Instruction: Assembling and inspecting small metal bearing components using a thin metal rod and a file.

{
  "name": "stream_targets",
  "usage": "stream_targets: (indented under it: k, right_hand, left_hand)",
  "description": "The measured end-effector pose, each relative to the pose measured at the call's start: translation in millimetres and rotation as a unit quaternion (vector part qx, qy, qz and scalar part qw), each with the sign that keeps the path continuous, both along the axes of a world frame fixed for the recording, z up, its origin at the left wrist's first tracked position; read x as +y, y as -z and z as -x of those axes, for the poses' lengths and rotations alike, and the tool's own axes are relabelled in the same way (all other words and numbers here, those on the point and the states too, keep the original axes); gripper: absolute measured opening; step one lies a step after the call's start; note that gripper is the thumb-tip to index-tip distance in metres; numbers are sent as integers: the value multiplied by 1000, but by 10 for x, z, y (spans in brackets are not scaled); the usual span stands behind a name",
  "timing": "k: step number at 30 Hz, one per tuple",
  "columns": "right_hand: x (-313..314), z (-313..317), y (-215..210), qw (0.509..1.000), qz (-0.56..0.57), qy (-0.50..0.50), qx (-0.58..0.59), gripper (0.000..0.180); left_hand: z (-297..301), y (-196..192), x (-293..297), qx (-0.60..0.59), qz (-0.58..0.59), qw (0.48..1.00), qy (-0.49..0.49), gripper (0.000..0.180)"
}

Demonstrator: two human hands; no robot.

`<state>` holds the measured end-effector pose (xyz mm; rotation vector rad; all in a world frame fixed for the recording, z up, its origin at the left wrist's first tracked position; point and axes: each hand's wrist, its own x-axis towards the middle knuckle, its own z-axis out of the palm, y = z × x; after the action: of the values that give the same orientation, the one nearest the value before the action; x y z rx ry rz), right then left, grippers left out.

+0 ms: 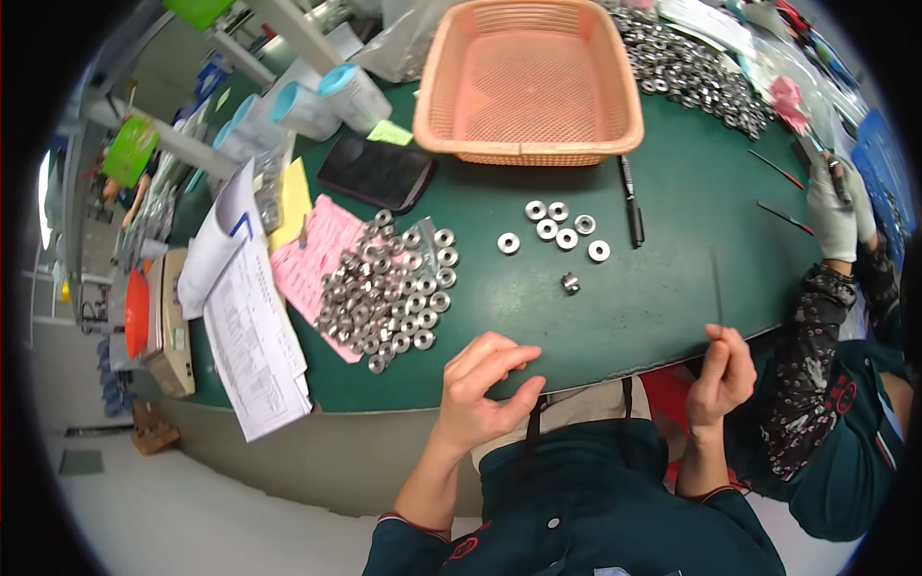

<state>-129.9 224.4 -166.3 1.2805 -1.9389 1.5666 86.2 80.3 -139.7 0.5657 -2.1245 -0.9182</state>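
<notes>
My right hand (722, 370) pinches the lower end of a thin metal rod (717, 288) that points up over the green table (672, 259). My left hand (485, 384) hovers at the table's near edge with its fingers loosely curled and apart, and nothing shows in it. A heap of several shiny metal rings (389, 293) lies just left of and beyond it. Several separate rings (557, 230) lie in a loose group further back. One small upright metal part (570, 282) stands alone between that group and my hands.
An orange plastic basket (528, 77) stands at the back, with a black pen (631, 202) and a dark phone (376, 171) near it. Pink paper (322, 254) and white sheets (250, 326) lie left. More rings (691, 67) lie back right. A co-worker's gloved hand (836, 211) works at the right.
</notes>
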Motion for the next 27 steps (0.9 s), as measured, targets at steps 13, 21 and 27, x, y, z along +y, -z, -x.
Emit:
stream_targets:
  k: [13, 21, 27]
  right_hand:
    - [-231, 290, 58, 1000, -1, 2, -8, 15]
    - [-277, 283, -98, 999, 2, -21, 24, 6]
    - [-313, 321, -103, 999, 26, -26, 39, 4]
  left_hand:
    - [102, 30, 72, 20, 125, 985, -117, 20]
    - [125, -39, 114, 4, 122, 979, -164, 15]
    - [146, -29, 109, 1, 110, 980, -166, 14]
